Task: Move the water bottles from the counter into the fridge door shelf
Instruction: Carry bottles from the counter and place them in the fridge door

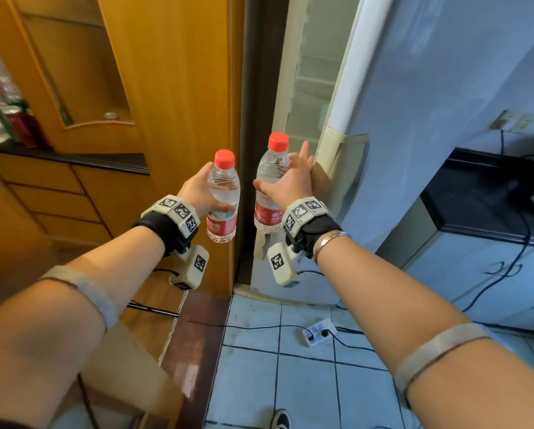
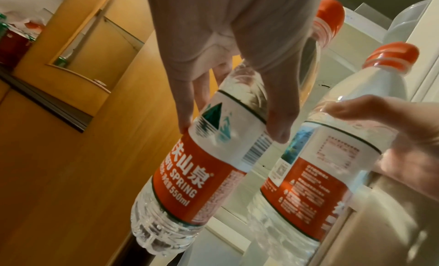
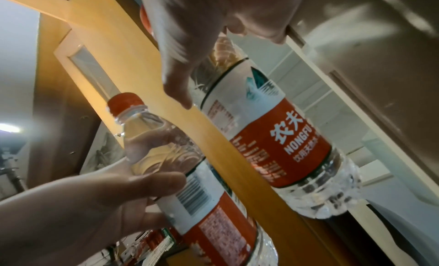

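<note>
I hold two clear water bottles with red caps and red labels upright in the air before the fridge. My left hand [image 1: 203, 193] grips the left bottle [image 1: 223, 196] around its middle, with fingers and thumb wrapped on the label [image 2: 209, 157]. The right bottle [image 1: 275, 168] is held by my right hand [image 1: 293, 181], thumb on its left side. That hand's fingertips [image 1: 310, 164] touch the edge of the pale fridge door [image 1: 414, 88], which stands ajar. White fridge shelves [image 1: 309, 88] show in the gap. The right wrist view shows both bottles, right [image 3: 273, 138] and left [image 3: 202, 195].
A tall wooden cabinet panel [image 1: 172, 88] stands close on the left of the bottles. A dark counter [image 1: 73, 159] with red cans [image 1: 21, 125] lies at far left. A power strip [image 1: 318, 332] and cables lie on the tiled floor. Another dark counter [image 1: 491, 196] is right.
</note>
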`<move>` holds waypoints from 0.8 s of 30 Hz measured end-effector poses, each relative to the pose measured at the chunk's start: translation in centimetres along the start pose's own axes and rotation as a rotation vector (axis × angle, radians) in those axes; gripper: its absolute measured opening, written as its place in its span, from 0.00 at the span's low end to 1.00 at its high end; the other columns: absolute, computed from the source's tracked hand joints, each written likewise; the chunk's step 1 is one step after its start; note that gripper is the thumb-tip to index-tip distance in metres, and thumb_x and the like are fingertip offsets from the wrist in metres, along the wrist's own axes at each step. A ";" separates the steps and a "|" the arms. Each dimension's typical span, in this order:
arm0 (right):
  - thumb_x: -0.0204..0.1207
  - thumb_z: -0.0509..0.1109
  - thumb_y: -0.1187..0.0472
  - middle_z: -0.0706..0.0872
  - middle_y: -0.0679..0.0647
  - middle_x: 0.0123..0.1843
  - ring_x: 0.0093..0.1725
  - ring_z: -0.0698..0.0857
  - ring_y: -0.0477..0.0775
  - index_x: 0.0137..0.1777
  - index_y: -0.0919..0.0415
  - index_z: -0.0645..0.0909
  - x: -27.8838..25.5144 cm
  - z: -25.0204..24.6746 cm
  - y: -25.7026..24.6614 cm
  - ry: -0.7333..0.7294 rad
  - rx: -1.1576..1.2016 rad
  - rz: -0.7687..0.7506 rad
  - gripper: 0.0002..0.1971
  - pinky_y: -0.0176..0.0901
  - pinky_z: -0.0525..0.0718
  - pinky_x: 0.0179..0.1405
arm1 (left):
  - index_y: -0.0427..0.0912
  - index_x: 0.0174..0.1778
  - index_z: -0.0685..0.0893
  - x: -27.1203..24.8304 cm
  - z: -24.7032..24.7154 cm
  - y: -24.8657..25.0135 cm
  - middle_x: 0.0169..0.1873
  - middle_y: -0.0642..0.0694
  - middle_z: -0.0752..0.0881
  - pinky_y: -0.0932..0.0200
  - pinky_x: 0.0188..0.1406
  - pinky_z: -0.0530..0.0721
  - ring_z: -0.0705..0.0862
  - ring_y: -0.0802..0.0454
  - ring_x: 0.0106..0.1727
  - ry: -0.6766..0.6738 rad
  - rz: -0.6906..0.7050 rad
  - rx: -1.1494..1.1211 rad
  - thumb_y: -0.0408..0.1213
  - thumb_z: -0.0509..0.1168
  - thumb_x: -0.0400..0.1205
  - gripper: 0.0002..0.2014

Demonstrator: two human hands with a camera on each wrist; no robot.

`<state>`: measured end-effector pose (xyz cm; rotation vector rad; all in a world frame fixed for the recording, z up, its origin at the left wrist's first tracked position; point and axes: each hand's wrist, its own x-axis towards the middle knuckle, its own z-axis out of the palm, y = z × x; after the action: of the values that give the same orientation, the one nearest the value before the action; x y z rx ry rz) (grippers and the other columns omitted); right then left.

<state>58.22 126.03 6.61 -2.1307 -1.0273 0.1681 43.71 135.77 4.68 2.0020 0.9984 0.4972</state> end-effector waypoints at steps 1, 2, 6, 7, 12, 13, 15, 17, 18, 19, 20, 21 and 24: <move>0.64 0.79 0.51 0.42 0.58 0.85 0.84 0.46 0.61 0.65 0.59 0.70 -0.4 -0.1 0.3 0.006 -0.007 -0.005 0.32 0.49 0.48 0.82 | 0.50 0.67 0.70 -0.1 0.1 0.1 0.63 0.45 0.82 0.39 0.66 0.78 0.80 0.43 0.66 -0.006 0.006 0.001 0.34 0.80 0.62 0.39; 0.64 0.79 0.50 0.42 0.57 0.85 0.84 0.45 0.61 0.66 0.59 0.69 -1.0 -0.5 0.4 0.015 -0.022 -0.003 0.33 0.50 0.48 0.82 | 0.50 0.67 0.70 -0.1 0.4 0.3 0.63 0.45 0.82 0.39 0.66 0.77 0.80 0.43 0.66 -0.012 0.011 -0.003 0.33 0.80 0.62 0.39; 0.61 0.80 0.48 0.49 0.55 0.85 0.83 0.52 0.60 0.71 0.61 0.67 -2.8 -2.2 1.4 0.089 -0.046 0.052 0.40 0.53 0.57 0.81 | 0.48 0.68 0.70 -0.8 1.8 1.6 0.63 0.43 0.82 0.40 0.66 0.77 0.79 0.42 0.66 -0.065 0.034 -0.035 0.30 0.79 0.63 0.39; 0.60 0.80 0.49 0.54 0.56 0.84 0.81 0.59 0.59 0.72 0.62 0.67 -3.3 -2.7 1.8 0.122 -0.010 0.070 0.42 0.52 0.62 0.80 | 0.48 0.69 0.70 -1.0 2.2 1.9 0.64 0.42 0.81 0.39 0.66 0.77 0.79 0.41 0.67 -0.080 0.041 -0.037 0.30 0.79 0.63 0.39; 0.59 0.81 0.55 0.84 0.59 0.55 0.52 0.85 0.60 0.51 0.60 0.73 -6.7 -6.0 3.9 0.256 0.048 0.142 0.25 0.45 0.83 0.53 | 0.46 0.70 0.68 -1.5 4.9 3.6 0.65 0.41 0.80 0.39 0.67 0.76 0.78 0.40 0.68 -0.168 0.102 -0.030 0.31 0.78 0.64 0.39; 0.60 0.80 0.55 0.85 0.58 0.52 0.50 0.86 0.60 0.49 0.59 0.73 -7.5 -6.7 4.4 0.276 0.029 0.159 0.23 0.43 0.82 0.49 | 0.45 0.69 0.69 -1.5 5.6 4.0 0.65 0.41 0.81 0.39 0.66 0.76 0.78 0.40 0.68 -0.186 0.118 -0.029 0.31 0.78 0.65 0.38; 0.60 0.80 0.54 0.86 0.56 0.50 0.47 0.86 0.58 0.53 0.60 0.73 -8.9 -8.2 5.2 0.306 0.005 0.198 0.25 0.41 0.80 0.45 | 0.46 0.69 0.69 -1.8 7.1 4.8 0.63 0.41 0.81 0.39 0.66 0.77 0.79 0.41 0.67 -0.232 0.145 -0.037 0.32 0.78 0.64 0.38; 0.61 0.80 0.52 0.85 0.55 0.51 0.46 0.83 0.54 0.55 0.60 0.73 -10.0 -9.6 6.1 0.326 -0.017 0.240 0.27 0.39 0.77 0.44 | 0.47 0.68 0.69 -2.0 8.6 5.5 0.62 0.42 0.82 0.37 0.66 0.78 0.80 0.41 0.65 -0.272 0.175 -0.048 0.34 0.80 0.62 0.40; 0.61 0.80 0.52 0.85 0.55 0.52 0.46 0.82 0.53 0.56 0.59 0.73 -10.4 -10.3 6.7 0.332 -0.018 0.262 0.27 0.39 0.76 0.45 | 0.48 0.69 0.68 -1.9 9.4 5.7 0.61 0.43 0.83 0.37 0.65 0.78 0.81 0.41 0.64 -0.291 0.185 -0.049 0.35 0.80 0.61 0.41; 0.61 0.80 0.52 0.85 0.54 0.54 0.48 0.83 0.53 0.56 0.59 0.73 -10.9 -11.0 7.1 0.340 -0.012 0.279 0.27 0.39 0.76 0.46 | 0.47 0.71 0.67 -1.9 10.2 6.1 0.62 0.43 0.83 0.36 0.65 0.79 0.81 0.42 0.64 -0.314 0.197 -0.050 0.35 0.81 0.60 0.44; 0.61 0.80 0.52 0.85 0.54 0.55 0.50 0.84 0.54 0.56 0.59 0.73 -11.4 -11.6 7.7 0.350 -0.006 0.292 0.27 0.39 0.77 0.48 | 0.47 0.72 0.66 -1.9 10.9 6.5 0.62 0.43 0.82 0.37 0.65 0.79 0.81 0.42 0.64 -0.335 0.204 -0.054 0.35 0.81 0.60 0.45; 0.62 0.80 0.52 0.86 0.54 0.55 0.51 0.86 0.56 0.56 0.58 0.73 -11.8 -12.3 8.2 0.362 -0.001 0.301 0.27 0.40 0.79 0.49 | 0.47 0.72 0.66 -1.9 11.6 6.9 0.63 0.42 0.82 0.37 0.65 0.78 0.81 0.42 0.64 -0.353 0.217 -0.058 0.34 0.81 0.60 0.45; 0.62 0.80 0.52 0.87 0.54 0.54 0.52 0.87 0.56 0.55 0.58 0.73 -13.0 -13.7 9.7 0.390 0.015 0.341 0.26 0.45 0.84 0.54 | 0.44 0.73 0.66 -1.7 13.5 8.2 0.62 0.41 0.82 0.45 0.63 0.80 0.81 0.42 0.62 -0.407 0.258 -0.075 0.31 0.80 0.61 0.45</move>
<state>61.19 104.96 7.24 -2.1966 -0.4345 -0.0767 55.17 124.81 3.47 2.0639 0.4701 0.2415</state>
